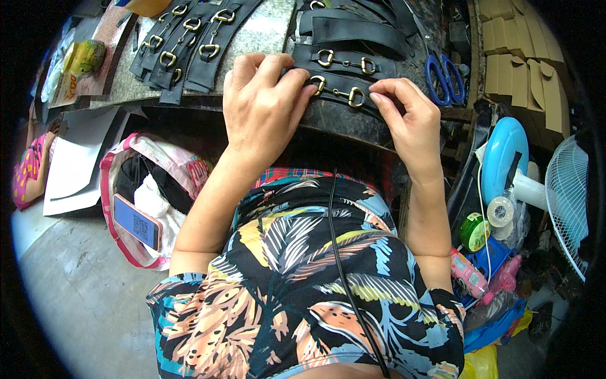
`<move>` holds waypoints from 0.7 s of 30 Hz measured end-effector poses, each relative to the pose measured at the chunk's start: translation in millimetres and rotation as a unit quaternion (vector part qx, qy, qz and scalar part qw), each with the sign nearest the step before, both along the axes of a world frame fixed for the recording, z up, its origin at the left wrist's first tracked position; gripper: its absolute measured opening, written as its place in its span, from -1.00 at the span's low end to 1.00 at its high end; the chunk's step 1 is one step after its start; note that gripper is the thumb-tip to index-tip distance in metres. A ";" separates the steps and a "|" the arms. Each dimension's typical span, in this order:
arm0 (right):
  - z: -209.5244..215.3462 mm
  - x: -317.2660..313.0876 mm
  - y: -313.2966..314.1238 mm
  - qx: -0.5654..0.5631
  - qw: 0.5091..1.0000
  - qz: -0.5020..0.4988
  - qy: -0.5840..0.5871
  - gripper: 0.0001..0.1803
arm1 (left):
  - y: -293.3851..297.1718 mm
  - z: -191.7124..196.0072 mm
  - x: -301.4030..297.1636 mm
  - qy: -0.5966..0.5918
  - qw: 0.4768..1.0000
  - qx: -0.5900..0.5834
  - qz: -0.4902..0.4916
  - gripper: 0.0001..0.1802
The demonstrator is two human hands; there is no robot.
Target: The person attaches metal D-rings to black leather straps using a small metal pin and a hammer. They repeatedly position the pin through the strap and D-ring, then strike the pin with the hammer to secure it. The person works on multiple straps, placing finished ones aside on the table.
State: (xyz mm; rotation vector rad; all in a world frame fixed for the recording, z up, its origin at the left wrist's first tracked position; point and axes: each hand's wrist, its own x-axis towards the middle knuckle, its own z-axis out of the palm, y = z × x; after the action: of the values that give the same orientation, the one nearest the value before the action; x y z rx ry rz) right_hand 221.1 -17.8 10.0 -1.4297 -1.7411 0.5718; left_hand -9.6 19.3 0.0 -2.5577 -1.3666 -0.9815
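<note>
A black leather strap with a gold horsebit buckle lies at the near edge of the dark work surface. My left hand is closed, thumb and fingers pinching the strap beside the buckle's left ring. At the other end, thumb and index finger of my right hand pinch the strap just right of the second ring. Just beyond it is a similar strap with a horsebit buckle. Farther back sit several plain black straps. The strap's ends are partly hidden by my fingers.
Several buckled black straps lie overlapping on the grey slab at left. Blue-handled scissors rest at the right edge. Cardboard pieces, a fan and a blue round object stand right. A bag holding a phone is left.
</note>
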 end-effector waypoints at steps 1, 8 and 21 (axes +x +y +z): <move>3.1 1.8 -1.9 -0.024 1.000 0.003 -0.004 -0.84 | -0.7 -1.4 -1.3 0.003 1.000 -0.005 -0.002 -0.78; 7.7 4.6 -6.1 -0.059 0.998 0.017 0.014 -0.82 | -4.5 -3.9 0.1 0.012 1.000 0.014 -0.008 -0.74; 7.1 2.4 -5.9 0.012 0.999 0.003 0.041 -0.84 | -1.6 0.4 17.8 -0.024 0.997 -0.022 -0.067 -0.80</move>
State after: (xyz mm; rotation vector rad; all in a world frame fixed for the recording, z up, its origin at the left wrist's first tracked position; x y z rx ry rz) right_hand 223.5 -23.8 17.1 -1.3665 -1.6830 0.6016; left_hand 8.2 17.7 0.3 -2.7059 -1.2566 -1.0501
